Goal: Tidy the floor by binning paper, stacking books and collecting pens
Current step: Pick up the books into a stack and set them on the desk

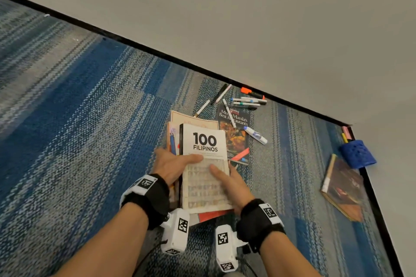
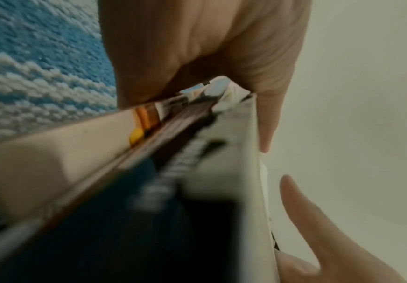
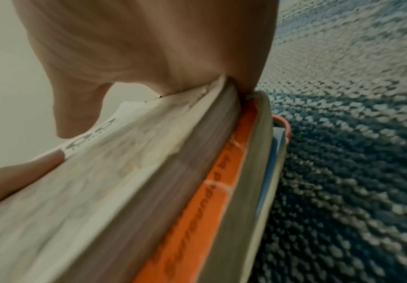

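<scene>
Low in the middle of the head view, both hands clamp a stack of books (image 1: 203,164) from either side. The left hand (image 1: 172,165) grips its left edge, thumb over the white "100 Filipinos" cover; the right hand (image 1: 231,183) grips the right edge, thumb flat on the cover. Beneath show an orange cover and tan page blocks. Pens (image 1: 245,102) lie scattered just above on the ribbed blue-grey carpet (image 1: 90,108). A dark glossy book (image 1: 235,136) lies beside the stack.
</scene>
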`<move>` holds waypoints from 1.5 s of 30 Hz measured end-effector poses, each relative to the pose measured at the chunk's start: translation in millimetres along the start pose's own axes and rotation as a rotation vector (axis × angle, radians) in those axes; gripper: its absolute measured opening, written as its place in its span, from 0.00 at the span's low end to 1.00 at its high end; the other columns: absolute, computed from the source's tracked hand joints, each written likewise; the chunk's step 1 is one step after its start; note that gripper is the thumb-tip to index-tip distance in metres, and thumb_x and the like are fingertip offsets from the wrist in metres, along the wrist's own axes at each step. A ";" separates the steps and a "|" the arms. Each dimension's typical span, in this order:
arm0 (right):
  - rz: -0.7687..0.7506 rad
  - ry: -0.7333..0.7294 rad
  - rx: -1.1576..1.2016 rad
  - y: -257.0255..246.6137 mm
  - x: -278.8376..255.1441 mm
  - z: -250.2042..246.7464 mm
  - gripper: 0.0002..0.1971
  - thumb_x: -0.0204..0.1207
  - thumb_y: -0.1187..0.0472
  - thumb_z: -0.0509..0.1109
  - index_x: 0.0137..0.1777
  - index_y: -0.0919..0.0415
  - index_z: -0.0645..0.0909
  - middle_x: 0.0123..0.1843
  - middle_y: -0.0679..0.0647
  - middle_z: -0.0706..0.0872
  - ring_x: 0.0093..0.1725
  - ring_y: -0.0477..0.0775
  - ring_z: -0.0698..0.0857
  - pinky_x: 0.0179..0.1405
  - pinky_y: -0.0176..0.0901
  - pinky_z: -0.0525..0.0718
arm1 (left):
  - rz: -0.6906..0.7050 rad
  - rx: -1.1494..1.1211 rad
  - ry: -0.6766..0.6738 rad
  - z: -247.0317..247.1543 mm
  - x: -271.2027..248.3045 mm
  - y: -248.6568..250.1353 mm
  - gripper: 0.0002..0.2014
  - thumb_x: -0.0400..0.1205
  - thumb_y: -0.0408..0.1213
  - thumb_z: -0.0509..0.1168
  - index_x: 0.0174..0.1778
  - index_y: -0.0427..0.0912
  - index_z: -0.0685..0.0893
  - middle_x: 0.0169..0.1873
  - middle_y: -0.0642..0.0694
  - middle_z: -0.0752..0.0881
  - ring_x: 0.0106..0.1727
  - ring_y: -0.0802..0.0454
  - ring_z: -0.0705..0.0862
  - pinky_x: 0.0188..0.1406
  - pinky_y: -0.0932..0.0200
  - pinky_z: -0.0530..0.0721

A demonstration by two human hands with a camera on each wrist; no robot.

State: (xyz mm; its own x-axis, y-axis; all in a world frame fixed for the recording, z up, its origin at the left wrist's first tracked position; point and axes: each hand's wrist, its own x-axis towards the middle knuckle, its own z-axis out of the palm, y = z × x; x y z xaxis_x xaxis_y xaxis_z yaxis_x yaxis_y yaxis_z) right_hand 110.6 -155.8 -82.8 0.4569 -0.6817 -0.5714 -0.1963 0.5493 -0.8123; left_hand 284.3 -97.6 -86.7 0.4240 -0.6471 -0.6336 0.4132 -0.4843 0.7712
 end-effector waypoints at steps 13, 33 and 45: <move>-0.418 -0.058 -0.279 -106.7 1.2 38.8 0.49 0.51 0.64 0.89 0.72 0.60 0.66 0.62 0.55 0.87 0.60 0.55 0.87 0.62 0.60 0.84 | 0.608 0.036 -0.181 -56.5 -51.2 84.1 0.47 0.57 0.25 0.82 0.70 0.48 0.66 0.60 0.46 0.85 0.59 0.50 0.87 0.57 0.43 0.88; -0.252 -0.167 -0.462 -34.3 31.0 45.1 0.37 0.62 0.68 0.83 0.72 0.68 0.72 0.57 0.47 0.90 0.56 0.42 0.88 0.50 0.29 0.85 | 0.500 0.303 0.008 -79.0 9.4 7.6 0.52 0.45 0.58 0.87 0.60 0.63 0.61 0.63 0.53 0.79 0.66 0.53 0.81 0.66 0.44 0.82; -0.044 0.012 -0.452 -34.8 34.2 56.5 0.20 0.76 0.38 0.67 0.56 0.53 0.84 0.52 0.49 0.91 0.45 0.43 0.91 0.45 0.37 0.87 | 0.037 0.657 0.185 -63.0 13.5 13.8 0.55 0.49 0.87 0.55 0.57 0.45 0.86 0.55 0.43 0.89 0.57 0.41 0.85 0.61 0.47 0.84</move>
State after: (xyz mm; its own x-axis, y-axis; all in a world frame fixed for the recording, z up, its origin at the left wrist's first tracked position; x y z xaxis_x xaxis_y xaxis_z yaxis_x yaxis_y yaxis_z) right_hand 182.0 -170.9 -67.4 0.4636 -0.7067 -0.5345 -0.5372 0.2556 -0.8038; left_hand 346.5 -76.0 -88.5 0.5831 -0.5876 -0.5610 -0.1548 -0.7582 0.6333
